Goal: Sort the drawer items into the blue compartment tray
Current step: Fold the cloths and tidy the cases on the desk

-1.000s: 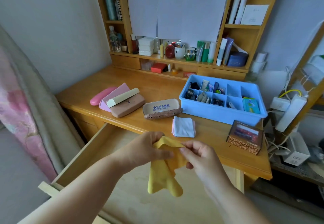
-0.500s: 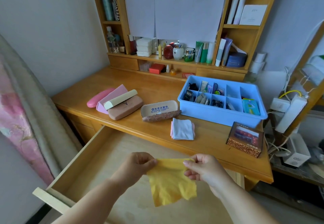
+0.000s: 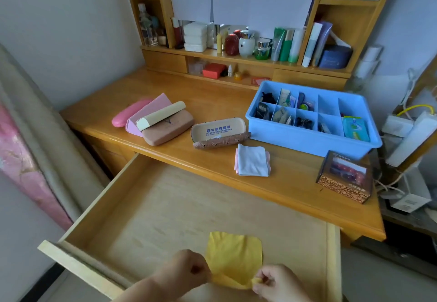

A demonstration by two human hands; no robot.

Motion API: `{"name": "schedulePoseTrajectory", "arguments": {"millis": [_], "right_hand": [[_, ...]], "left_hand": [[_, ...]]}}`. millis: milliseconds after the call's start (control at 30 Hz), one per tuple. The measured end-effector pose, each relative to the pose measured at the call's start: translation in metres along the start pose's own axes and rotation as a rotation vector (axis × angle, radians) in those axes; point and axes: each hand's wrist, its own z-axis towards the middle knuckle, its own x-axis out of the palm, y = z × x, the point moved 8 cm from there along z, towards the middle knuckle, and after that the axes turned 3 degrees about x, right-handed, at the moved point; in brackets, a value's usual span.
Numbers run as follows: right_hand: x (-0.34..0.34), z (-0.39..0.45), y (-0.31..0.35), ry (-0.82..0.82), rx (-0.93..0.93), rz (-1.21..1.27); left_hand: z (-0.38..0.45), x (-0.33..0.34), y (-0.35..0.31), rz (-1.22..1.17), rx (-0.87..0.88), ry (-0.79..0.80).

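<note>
Yellow cloth (image 3: 234, 254) lies spread over the open drawer (image 3: 165, 209), near its front edge, w/ the near corners lifted. Left hand (image 3: 186, 271) pinches the cloth's near-left corner, fingers curled; right hand (image 3: 276, 280) pinches the near-right corner, also curled. Blue compartment tray (image 3: 314, 139) sits on the desk (image 3: 212, 89) beyond the drawer, to the right, several compartments holding small items. Folded white cloth (image 3: 251, 160) lies on the desk between drawer & tray. Beige glasses case (image 3: 217, 130) sits just left of the tray; patterned box (image 3: 345, 178) stands in front of the tray's right end.
</note>
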Motion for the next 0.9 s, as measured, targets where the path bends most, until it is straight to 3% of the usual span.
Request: {"name": "schedulePoseTrajectory", "arguments": {"millis": [67, 200, 333, 533, 700, 800, 900], "right_hand": [[0.001, 0.008, -0.013, -0.062, 0.051, -0.011], [-0.019, 0.023, -0.007, -0.259, 0.045, 0.038], [-0.033, 0.041, 0.005, -0.380, 0.049, -0.012], [-0.032, 0.057, 0.009, -0.439, 0.089, -0.297], [-0.030, 0.055, 0.021, -0.373, 0.124, -0.404], [-0.038, 0.049, 0.020, -0.325, 0.086, -0.098], [-0.046, 0.037, 0.015, -0.262, 0.069, 0.301]], "left_hand": [[0.008, 0.007, 0.007, 0.038, -0.027, -0.008], [0.033, -0.004, 0.014, -0.069, -0.089, -0.181], [0.062, -0.009, 0.025, 0.020, -0.140, -0.270], [0.082, 0.002, 0.041, 0.174, -0.196, -0.303], [0.088, 0.003, 0.032, 0.322, -0.243, -0.194], [0.077, -0.010, 0.020, 0.160, -0.172, -0.201], [0.060, -0.021, 0.017, -0.330, -0.135, -0.261]]}}
